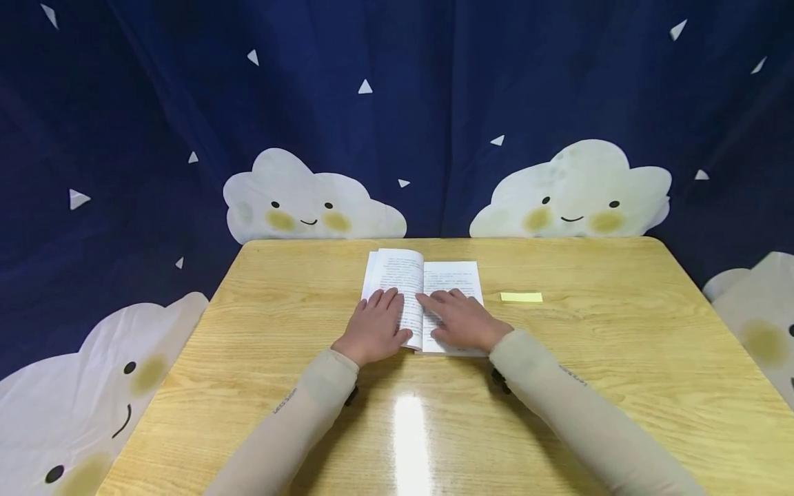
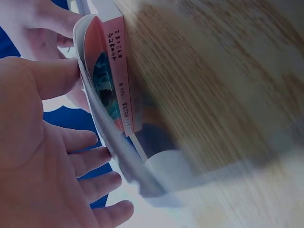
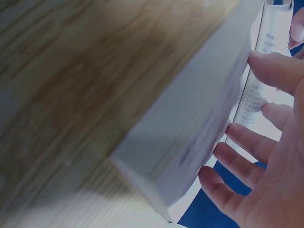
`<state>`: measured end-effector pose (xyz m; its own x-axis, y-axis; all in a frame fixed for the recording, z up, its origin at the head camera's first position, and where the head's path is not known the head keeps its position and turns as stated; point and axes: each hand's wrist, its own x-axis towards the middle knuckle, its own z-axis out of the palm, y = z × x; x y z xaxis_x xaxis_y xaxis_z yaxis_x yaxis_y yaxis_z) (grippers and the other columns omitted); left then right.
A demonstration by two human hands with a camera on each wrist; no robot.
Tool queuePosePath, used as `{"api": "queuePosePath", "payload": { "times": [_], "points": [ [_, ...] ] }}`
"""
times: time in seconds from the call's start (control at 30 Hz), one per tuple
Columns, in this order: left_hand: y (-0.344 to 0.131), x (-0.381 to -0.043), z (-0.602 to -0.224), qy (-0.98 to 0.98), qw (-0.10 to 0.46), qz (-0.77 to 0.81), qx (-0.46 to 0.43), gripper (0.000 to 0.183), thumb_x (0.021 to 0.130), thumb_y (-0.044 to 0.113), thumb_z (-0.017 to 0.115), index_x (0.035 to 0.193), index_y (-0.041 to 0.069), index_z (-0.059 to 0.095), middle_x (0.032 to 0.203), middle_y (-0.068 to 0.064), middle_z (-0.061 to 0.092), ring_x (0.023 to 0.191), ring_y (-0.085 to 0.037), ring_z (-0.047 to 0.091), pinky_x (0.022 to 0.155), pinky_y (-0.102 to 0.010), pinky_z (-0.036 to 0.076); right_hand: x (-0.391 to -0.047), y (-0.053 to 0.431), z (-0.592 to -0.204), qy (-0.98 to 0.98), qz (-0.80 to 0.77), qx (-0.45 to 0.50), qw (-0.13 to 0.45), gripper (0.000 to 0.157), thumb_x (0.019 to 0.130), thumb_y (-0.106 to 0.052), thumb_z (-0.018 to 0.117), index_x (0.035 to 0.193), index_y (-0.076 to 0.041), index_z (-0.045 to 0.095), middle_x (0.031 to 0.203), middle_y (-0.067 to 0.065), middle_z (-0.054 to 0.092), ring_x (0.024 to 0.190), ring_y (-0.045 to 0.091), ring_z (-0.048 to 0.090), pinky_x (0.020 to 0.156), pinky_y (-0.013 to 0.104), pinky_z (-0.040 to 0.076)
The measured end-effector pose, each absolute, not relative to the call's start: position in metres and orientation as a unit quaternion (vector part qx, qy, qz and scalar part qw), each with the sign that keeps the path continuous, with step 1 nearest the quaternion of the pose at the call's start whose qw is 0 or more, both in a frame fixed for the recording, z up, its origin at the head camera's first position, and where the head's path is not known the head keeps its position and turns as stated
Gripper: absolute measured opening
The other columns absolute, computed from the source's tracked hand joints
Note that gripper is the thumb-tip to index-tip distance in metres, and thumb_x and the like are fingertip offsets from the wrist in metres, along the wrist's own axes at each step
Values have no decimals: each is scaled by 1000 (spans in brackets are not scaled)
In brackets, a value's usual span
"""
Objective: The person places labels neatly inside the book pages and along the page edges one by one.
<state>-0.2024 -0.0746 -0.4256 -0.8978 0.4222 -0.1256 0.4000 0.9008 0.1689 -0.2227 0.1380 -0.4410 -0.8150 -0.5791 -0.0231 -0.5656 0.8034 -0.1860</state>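
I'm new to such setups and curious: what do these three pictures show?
There is no machine, only a person's bare left hand and right hand. The large picture comes from a camera worn on the head, looking forward and down; the smaller two come from cameras worn on the wrists, one each. On the wooden table lies an open book, with a yellow strip to its right. The left hand rests on the book's left side, the right hand on its right side. Both seem to press the book open rather than grip it.
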Motion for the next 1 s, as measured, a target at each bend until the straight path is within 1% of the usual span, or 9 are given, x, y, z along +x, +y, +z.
{"api": "queuePosePath", "payload": {
  "times": [0.17,0.27,0.47,0.53,0.6,0.67,0.77,0.83,1.0],
  "points": [
    [-76,-204,-425,970,73,65,221,68,98,42,55,157,18,30,161,-12,33,143,-36,39,116,-56,33,-226,143,-442,944,-102,-312,34,56,90,-27,70,139,-6,55,143,20,55,130,39,53,105,54,47],
    [-75,-206,-425,970,65,50,231,62,98,38,55,154,23,36,157,-13,36,139,-36,43,113,-54,38,-226,145,-442,942,-112,-313,39,49,91,-26,69,133,-4,60,144,22,53,133,40,50,107,55,45],
    [-66,-212,-426,966,42,46,252,46,98,38,52,136,10,57,159,-13,35,146,-33,36,115,-52,37,-224,146,-441,943,-120,-308,38,48,92,-26,69,134,-5,60,145,21,52,132,41,51,100,59,49],
    [-62,-214,-427,964,43,55,255,45,99,40,52,129,7,59,160,-13,35,147,-32,35,116,-52,37,-223,147,-441,944,-117,-307,34,48,92,-27,68,134,-5,60,145,20,52,131,41,51,96,60,50],
    [-60,-217,-428,964,48,65,254,48,99,40,54,130,4,57,159,-14,37,147,-32,37,116,-49,38,-221,148,-442,947,-113,-297,37,49,93,-30,66,137,-8,59,147,18,50,132,41,49,95,62,49],
    [-59,-219,-430,964,64,81,245,54,99,38,55,140,5,50,159,-14,36,146,-32,38,115,-47,40,-221,150,-444,953,-106,-281,41,52,95,-36,64,141,-12,55,151,17,47,135,42,45,95,64,47],
    [-59,-221,-431,963,98,92,233,63,99,37,52,155,11,34,163,-13,30,148,-33,35,115,-46,40,-220,155,-447,961,-93,-256,56,58,97,-44,59,147,-17,49,157,17,39,141,43,38,99,67,43],
    [-60,-222,-432,962,124,92,227,65,101,38,49,158,18,27,166,-9,21,150,-34,32,115,-48,40,-219,159,-447,962,-87,-249,68,62,97,-46,57,150,-17,45,159,18,35,144,45,35,101,68,41],
    [-62,-226,-431,960,138,59,235,65,101,45,44,159,22,26,169,-1,14,151,-33,28,113,-52,40,-220,163,-444,958,-95,-251,99,65,97,-46,58,152,-14,41,162,19,30,146,47,31,104,71,37]
  ]
}}
